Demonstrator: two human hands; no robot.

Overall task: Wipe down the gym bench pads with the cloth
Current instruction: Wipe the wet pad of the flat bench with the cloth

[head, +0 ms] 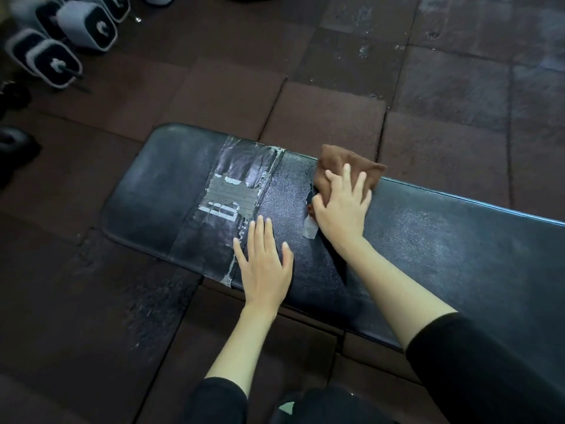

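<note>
A long black bench pad [428, 249] runs from the left middle to the right edge of the head view. A band of worn clear tape [232, 191] crosses it near its left end. A brown cloth [339, 162] lies at the pad's far edge, and my right hand [341, 206] presses flat on it with fingers spread. A small white tag [309, 229] shows beside that hand. My left hand [264, 264] rests flat on the pad's near edge, just right of the tape, holding nothing.
Dark red-brown rubber floor tiles [305, 56] surround the bench. Several grey and black dumbbells [79, 24] stand at the top left corner. A dark rounded object [15, 142] sits at the left edge.
</note>
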